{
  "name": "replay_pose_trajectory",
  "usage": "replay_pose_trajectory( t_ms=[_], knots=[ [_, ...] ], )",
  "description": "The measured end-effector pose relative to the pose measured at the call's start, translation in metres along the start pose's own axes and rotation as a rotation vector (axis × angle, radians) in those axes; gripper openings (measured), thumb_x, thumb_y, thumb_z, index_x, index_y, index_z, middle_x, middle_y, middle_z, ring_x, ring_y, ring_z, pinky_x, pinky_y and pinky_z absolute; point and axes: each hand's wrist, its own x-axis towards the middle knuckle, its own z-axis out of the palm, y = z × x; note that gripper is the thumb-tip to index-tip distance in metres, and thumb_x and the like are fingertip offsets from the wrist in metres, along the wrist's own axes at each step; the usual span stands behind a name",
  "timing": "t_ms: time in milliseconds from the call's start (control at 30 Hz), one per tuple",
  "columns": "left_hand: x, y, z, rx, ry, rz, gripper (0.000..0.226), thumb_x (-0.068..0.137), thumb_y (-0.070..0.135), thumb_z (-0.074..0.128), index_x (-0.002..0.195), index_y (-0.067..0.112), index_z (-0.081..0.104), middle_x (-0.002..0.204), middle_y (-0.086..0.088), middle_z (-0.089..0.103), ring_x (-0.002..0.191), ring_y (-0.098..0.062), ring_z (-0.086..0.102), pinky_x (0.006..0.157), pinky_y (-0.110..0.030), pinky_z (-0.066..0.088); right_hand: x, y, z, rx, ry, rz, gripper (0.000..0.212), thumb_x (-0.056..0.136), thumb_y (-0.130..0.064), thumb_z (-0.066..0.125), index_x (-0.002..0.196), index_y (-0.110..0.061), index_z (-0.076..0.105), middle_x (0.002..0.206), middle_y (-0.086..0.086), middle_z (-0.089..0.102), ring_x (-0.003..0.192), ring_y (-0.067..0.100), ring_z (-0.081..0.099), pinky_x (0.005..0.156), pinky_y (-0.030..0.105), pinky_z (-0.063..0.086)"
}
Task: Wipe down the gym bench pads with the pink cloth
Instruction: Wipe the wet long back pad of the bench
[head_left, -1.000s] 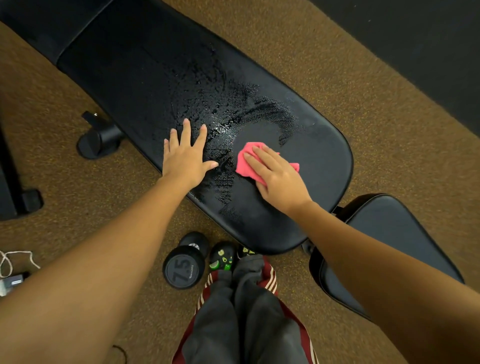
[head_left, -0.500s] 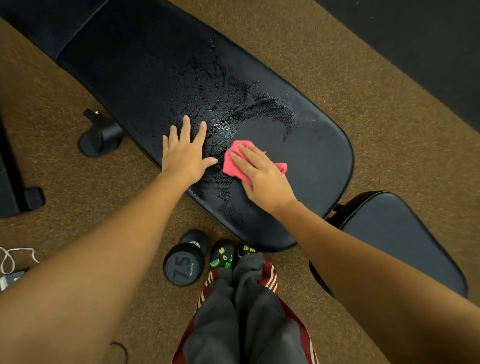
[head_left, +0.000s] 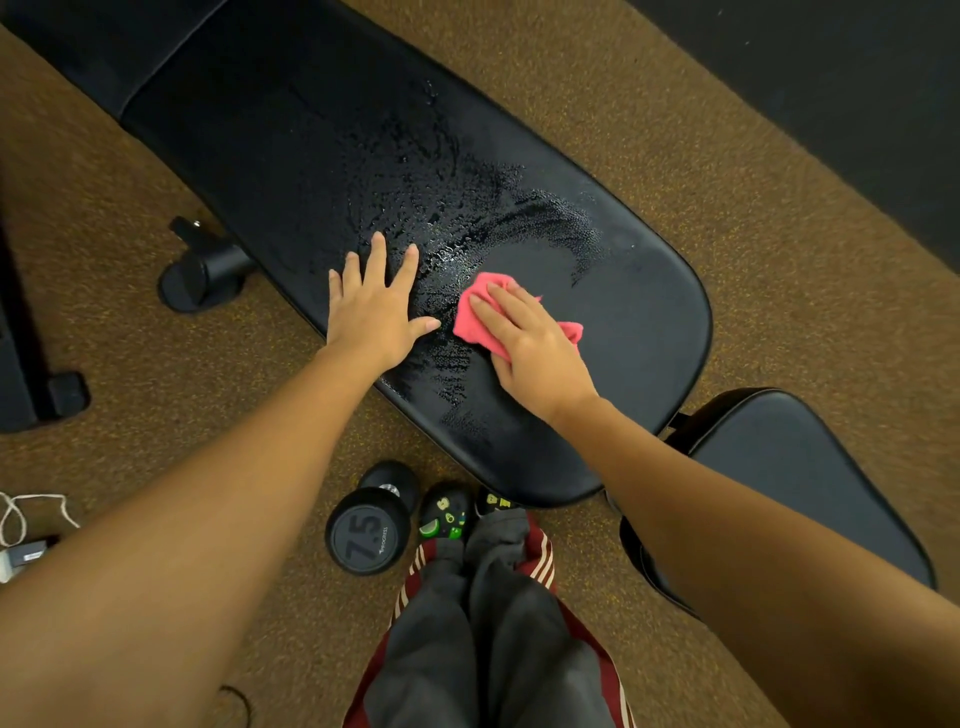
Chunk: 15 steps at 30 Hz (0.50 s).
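Observation:
A long black bench pad (head_left: 291, 135) runs from the upper left down to the middle, beaded with wet droplets around its centre. My right hand (head_left: 530, 343) presses a crumpled pink cloth (head_left: 475, 306) flat on the pad's near part, fingers spread over it. Just left of the cloth, my left hand (head_left: 376, 306) lies flat and open on the pad's near edge, holding nothing. A smooth, wiped patch shows above and right of the cloth. A second, smaller black seat pad (head_left: 795, 478) sits at the lower right, partly hidden by my right forearm.
A black 7.5 dumbbell (head_left: 371, 525) lies on the brown carpet by my feet (head_left: 447, 512). A black bench foot (head_left: 202, 270) sticks out at the left. Another black frame base (head_left: 31, 374) stands at the far left, with a white cord (head_left: 26, 514) below it.
My right hand slid the pink cloth leftward across the pad toward my left hand, then slightly up. The left hand has stayed planted.

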Motion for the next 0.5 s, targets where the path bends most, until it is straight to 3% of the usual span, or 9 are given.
replay_pose_trajectory(
  t_ms=[100, 200, 267, 500],
  knots=[
    [-0.002, -0.004, -0.006, -0.069, 0.011, 0.017, 0.076, 0.091, 0.051, 0.046, 0.150, 0.025, 0.007, 0.158, -0.010, -0.004, 0.143, -0.036, 0.005, 0.117, -0.048, 0.006, -0.008, 0.004, -0.006, 0.058, 0.042, 0.076, 0.047, 0.081, -0.003, 0.058, 0.128, -0.001, 0.055, 0.133, 0.021, 0.053, 0.126, 0.040, 0.046, 0.111, 0.045, 0.031],
    [-0.007, -0.012, -0.009, -0.148, 0.085, 0.018, 0.071, 0.092, 0.045, 0.049, 0.150, 0.022, 0.013, 0.158, -0.012, 0.000, 0.143, -0.035, 0.008, 0.118, -0.045, 0.008, -0.003, -0.004, -0.013, 0.166, 0.113, 0.240, 0.050, 0.087, -0.004, 0.056, 0.136, -0.006, 0.047, 0.142, 0.016, 0.044, 0.133, 0.034, 0.038, 0.114, 0.030, 0.021],
    [-0.009, -0.018, -0.010, -0.158, 0.105, 0.003, 0.071, 0.092, 0.042, 0.051, 0.150, 0.021, 0.015, 0.158, -0.013, 0.000, 0.144, -0.035, 0.007, 0.119, -0.045, 0.008, 0.009, -0.015, -0.014, 0.177, 0.120, 0.216, 0.050, 0.089, -0.005, 0.055, 0.138, -0.006, 0.045, 0.145, 0.016, 0.041, 0.136, 0.032, 0.034, 0.113, 0.025, 0.017],
    [-0.012, -0.028, -0.008, -0.139, 0.020, -0.064, 0.070, 0.092, 0.040, 0.051, 0.149, 0.024, 0.013, 0.158, -0.011, -0.004, 0.145, -0.032, 0.003, 0.118, -0.047, 0.004, 0.044, -0.038, 0.011, 0.046, -0.054, 0.043, 0.048, 0.085, 0.000, 0.057, 0.132, 0.000, 0.051, 0.139, 0.022, 0.047, 0.133, 0.041, 0.037, 0.112, 0.049, 0.031]
  ],
)
